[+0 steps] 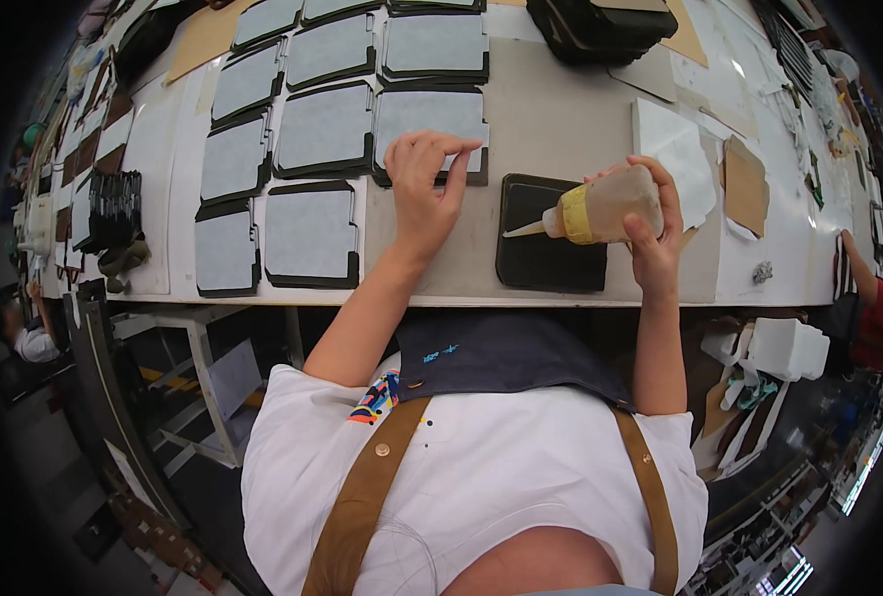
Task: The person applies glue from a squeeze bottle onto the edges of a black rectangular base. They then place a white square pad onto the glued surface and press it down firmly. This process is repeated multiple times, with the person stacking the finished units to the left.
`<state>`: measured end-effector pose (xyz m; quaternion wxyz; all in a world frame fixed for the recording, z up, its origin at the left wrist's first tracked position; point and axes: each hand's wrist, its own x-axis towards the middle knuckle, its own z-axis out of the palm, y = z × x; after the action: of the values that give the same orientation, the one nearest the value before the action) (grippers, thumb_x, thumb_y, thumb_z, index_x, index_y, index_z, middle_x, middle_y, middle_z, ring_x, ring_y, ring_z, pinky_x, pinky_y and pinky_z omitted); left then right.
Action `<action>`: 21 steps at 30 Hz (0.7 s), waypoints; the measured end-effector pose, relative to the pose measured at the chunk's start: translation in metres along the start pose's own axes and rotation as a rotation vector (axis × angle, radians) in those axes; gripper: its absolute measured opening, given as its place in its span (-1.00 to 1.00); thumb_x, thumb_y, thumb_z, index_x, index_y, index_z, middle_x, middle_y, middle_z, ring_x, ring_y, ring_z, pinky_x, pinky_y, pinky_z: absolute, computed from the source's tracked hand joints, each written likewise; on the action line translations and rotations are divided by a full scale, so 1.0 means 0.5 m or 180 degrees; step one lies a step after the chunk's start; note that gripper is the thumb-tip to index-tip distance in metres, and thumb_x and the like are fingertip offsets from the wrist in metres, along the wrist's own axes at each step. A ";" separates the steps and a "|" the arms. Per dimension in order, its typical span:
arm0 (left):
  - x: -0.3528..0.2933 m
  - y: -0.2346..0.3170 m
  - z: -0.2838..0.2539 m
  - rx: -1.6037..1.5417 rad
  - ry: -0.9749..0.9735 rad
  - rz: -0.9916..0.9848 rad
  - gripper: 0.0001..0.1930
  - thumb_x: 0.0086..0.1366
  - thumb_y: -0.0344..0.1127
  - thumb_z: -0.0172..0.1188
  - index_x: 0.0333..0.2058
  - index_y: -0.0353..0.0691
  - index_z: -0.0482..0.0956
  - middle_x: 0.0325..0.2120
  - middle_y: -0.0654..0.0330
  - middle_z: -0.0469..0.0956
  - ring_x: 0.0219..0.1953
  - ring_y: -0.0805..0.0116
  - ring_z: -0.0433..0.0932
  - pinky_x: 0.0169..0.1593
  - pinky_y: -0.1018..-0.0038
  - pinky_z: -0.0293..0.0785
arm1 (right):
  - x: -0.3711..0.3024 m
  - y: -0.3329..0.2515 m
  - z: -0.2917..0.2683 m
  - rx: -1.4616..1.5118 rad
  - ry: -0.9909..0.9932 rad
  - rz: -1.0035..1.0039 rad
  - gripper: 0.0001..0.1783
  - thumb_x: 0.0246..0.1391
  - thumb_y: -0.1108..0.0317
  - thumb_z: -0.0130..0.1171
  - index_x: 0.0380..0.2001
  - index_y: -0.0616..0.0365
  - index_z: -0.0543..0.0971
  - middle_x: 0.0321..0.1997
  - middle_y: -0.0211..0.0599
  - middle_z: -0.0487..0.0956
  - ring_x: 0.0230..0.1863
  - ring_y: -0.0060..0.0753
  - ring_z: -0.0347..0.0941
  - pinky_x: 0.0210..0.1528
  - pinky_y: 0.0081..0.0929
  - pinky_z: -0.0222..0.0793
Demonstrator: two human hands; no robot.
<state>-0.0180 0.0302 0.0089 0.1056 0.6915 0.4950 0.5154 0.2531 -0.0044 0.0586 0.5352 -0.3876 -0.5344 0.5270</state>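
In my right hand (657,214) is a squeeze bottle (625,207) with cloudy contents, a yellow collar and a pointed nozzle. It is tipped on its side, nozzle to the left, above a dark rectangular leather piece (551,263) near the table's front edge. My left hand (426,184) is over a pale grey panel with black edging (401,114), thumb and forefinger brought together in a pinch by its right side. What they hold, if anything, is too small to make out. More such panels (309,233) lie in rows to the left, some in overlapping stacks.
A dark stack of pieces (600,30) stands at the back. White sheets (665,149) and a brown card piece (746,189) lie to the right, near a small crumpled lump (762,271). Black pieces (113,209) stand bunched at far left. Another person's arm (859,268) reaches in at far right.
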 end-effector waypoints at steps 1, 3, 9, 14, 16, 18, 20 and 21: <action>0.000 0.000 -0.001 0.0020 -0.0021 0.0001 -0.86 0.24 -0.48 0.24 -0.25 -0.09 0.67 -0.28 0.33 0.61 -0.10 0.29 0.47 0.12 0.33 0.17 | -0.004 -0.002 0.001 -0.0025 -0.0031 0.0005 -0.24 0.04 0.17 0.40 0.24 0.20 0.33 -0.01 -0.13 0.54 0.11 -0.16 0.50 0.24 -0.19 0.37; -0.001 0.000 -0.002 0.0053 -0.0045 0.0008 -0.86 0.25 -0.47 0.24 -0.24 -0.10 0.68 -0.27 0.33 0.62 -0.10 0.29 0.48 0.13 0.35 0.18 | -0.014 -0.004 0.002 -0.0071 -0.0062 0.0044 -0.20 0.02 0.09 0.40 0.24 0.21 0.32 -0.01 -0.10 0.54 0.12 -0.09 0.51 0.24 -0.12 0.38; -0.003 -0.002 -0.001 0.0093 -0.0058 0.0012 -0.86 0.25 -0.47 0.24 -0.24 -0.10 0.68 -0.27 0.32 0.63 -0.08 0.30 0.48 0.14 0.35 0.18 | -0.048 -0.007 0.009 0.0190 -0.0059 0.0326 -0.08 -0.01 -0.08 0.38 0.27 0.22 0.26 0.03 -0.01 0.51 0.15 0.08 0.50 0.26 -0.02 0.40; -0.001 -0.001 0.003 0.0017 0.0011 0.0005 -0.85 0.21 -0.48 0.26 -0.27 -0.08 0.67 -0.29 0.35 0.62 -0.08 0.29 0.48 0.17 0.30 0.14 | -0.057 0.005 -0.042 0.2097 0.1093 0.0493 -0.05 0.04 -0.16 0.38 0.32 0.17 0.26 0.25 0.00 0.44 0.35 -0.03 0.34 0.32 -0.14 0.34; 0.001 0.001 0.004 0.0025 -0.0017 0.0004 -0.86 0.21 -0.48 0.26 -0.27 -0.08 0.67 -0.29 0.35 0.62 -0.08 0.30 0.48 0.17 0.30 0.15 | -0.054 0.010 -0.098 0.2314 0.1249 0.0392 -0.03 0.13 -0.22 0.25 0.39 0.16 0.16 0.45 0.04 0.23 0.50 0.00 0.08 0.41 -0.09 0.25; 0.002 0.002 0.005 0.0041 -0.0021 0.0008 -0.86 0.21 -0.48 0.26 -0.27 -0.08 0.67 -0.29 0.35 0.63 -0.08 0.30 0.48 0.17 0.31 0.15 | -0.048 0.011 -0.135 0.2030 0.1413 0.0299 -0.07 0.15 -0.20 0.23 0.38 0.14 0.17 0.44 0.04 0.24 0.48 -0.03 0.13 0.40 -0.09 0.25; 0.000 0.001 0.004 0.0065 -0.0016 -0.0005 -0.86 0.22 -0.48 0.27 -0.27 -0.08 0.67 -0.29 0.35 0.63 -0.07 0.31 0.48 0.16 0.32 0.15 | -0.044 0.009 -0.152 0.1226 0.1631 0.0145 -0.07 0.14 -0.23 0.23 0.37 0.13 0.20 0.36 0.05 0.35 0.41 0.00 0.24 0.37 -0.13 0.27; -0.001 0.001 0.004 0.0064 -0.0040 -0.0017 -0.86 0.23 -0.48 0.26 -0.26 -0.09 0.68 -0.28 0.34 0.63 -0.06 0.30 0.48 0.17 0.32 0.16 | -0.043 0.002 -0.159 0.0866 0.1618 0.0070 -0.06 0.13 -0.24 0.24 0.36 0.14 0.21 0.33 0.06 0.39 0.38 0.01 0.29 0.36 -0.14 0.29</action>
<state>-0.0162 0.0303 0.0082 0.1031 0.6944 0.5014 0.5057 0.3338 -0.0137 0.0441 0.6934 -0.4377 -0.3032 0.4855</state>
